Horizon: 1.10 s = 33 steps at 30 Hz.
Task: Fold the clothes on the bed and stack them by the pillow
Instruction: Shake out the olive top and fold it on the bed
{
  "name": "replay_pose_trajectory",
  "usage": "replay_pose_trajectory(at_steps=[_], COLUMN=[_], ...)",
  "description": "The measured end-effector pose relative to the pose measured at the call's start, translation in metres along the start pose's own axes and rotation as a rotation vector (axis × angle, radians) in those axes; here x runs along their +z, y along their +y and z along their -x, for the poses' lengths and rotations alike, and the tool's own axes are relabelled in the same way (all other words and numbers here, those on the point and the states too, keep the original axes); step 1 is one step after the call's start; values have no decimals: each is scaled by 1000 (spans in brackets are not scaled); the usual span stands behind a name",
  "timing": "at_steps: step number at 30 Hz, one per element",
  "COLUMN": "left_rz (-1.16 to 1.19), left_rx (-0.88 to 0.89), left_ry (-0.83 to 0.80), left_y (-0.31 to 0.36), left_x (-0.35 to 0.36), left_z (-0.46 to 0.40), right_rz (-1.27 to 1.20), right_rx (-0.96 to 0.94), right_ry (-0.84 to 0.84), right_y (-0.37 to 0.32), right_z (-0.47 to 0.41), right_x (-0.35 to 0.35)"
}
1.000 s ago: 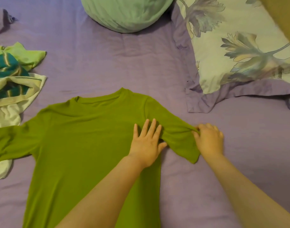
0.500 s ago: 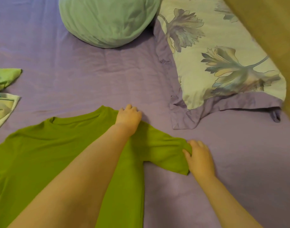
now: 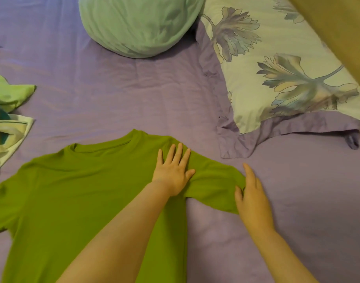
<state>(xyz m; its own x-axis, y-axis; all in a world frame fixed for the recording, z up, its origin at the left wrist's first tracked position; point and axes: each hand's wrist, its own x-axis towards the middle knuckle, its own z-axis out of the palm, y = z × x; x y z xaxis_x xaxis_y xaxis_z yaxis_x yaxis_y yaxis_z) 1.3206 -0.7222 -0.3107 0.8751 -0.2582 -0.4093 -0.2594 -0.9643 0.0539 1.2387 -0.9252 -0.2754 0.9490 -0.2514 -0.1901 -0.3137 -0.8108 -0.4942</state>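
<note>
Lying flat and face up on the bed (image 3: 118, 94), the shirt (image 3: 83, 197) fills the 6-to-9 o'clock part of the view, collar toward 12 and one short sleeve (image 3: 213, 190) reaching out toward 3. The left hand (image 3: 173, 172) presses on the shoulder with fingers spread and straight. The right hand (image 3: 251, 201) sits at the sleeve's cuff, forefinger stretched out on the sheet; its thumb touches the cuff, but whether it pinches the cloth I cannot tell.

The step in hand looks like folding this sleeve in over the body. To do it well, the left hand should act as the hinge, its edge marking the fold line, while the right carries the cuff across low and flat so no crease bunches under the palm. A smoothing stroke afterwards would help.

More clothes (image 3: 7, 119) wait in a heap at 9 o'clock. The pillow (image 3: 287, 74) lies at 2 o'clock, a cushion (image 3: 138, 25) at 12.
</note>
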Motion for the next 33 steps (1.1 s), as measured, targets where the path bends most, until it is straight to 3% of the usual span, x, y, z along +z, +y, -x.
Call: replay_pose_trajectory(at_steps=[4, 7, 11, 15, 17, 18, 22, 26, 28, 30, 33], left_rz=[259, 811, 1745, 2048, 2005, 1872, 1099, 960, 975, 941, 544], left_rx=[20, -70, -417, -473, -497, -529, -439, -331, -340, -364, -410], left_ry=[-13, 93, -187, -285, -201, -126, 134, 366, 383, 342, 336], left_y=[-11, -20, -45, -84, -93, -95, -105, -112, -116, -118, -117], left_x=[-22, -41, -57, -54, -48, -43, -22, -16, -15, -14, -13], left_z=[-4, 19, 63, 87, 94, 94, 86, 82, 81, 83, 95], right_rz=[-177, -209, -215, -340, -355, -312, 51, 475, 588, 609, 583], right_rx=[49, -35, -167, -274, -254, -247, -316, -305, -290, -310, -404], right_ry=[29, 24, -76, -261, -245, -206, -96, -314, -395, -366, -274], right_y=[-20, -60, -134, -183, -183, -177, -145, -119, -114, -120, -135], right_z=[-3, 5, 18, 38, 46, 49, 52, 47, 50, 55, 57], right_x=[-7, -5, 22, 52, 59, 62, 74, 89, 93, 90, 86])
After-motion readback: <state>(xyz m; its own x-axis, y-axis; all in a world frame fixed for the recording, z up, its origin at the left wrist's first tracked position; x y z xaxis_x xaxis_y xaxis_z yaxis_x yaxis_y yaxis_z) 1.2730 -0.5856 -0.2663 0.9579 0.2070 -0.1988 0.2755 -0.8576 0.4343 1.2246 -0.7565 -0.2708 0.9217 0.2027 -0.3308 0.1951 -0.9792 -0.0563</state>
